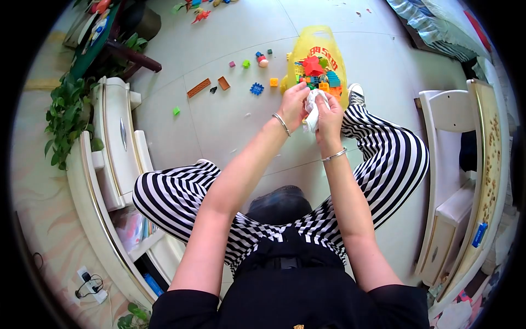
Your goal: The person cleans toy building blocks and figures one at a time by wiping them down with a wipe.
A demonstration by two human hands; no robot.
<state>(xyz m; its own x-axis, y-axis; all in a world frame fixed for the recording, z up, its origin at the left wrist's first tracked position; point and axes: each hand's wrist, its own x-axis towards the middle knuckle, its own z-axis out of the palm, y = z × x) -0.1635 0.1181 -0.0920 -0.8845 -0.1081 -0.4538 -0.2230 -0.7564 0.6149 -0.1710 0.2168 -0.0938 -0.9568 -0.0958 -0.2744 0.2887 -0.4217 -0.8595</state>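
A crumpled white tissue (312,116) is pinched between my two hands, above the near end of a yellow plastic bag (302,46). My left hand (294,107) grips it from the left, and my right hand (330,122) has thumb and fingers closed on its right side. Whether something small is wrapped inside cannot be seen. Just beyond my fingertips, colourful toy blocks (333,80) fill the bag, with a red star-shaped piece (313,66) on top.
Loose pieces lie on the tiled floor (219,134) to the left: a long brown block (198,88), a blue gear-shaped piece (257,89), an orange block (274,82) and a green block (176,111). White cabinets (116,131) flank the left; a white chair (452,109) stands right.
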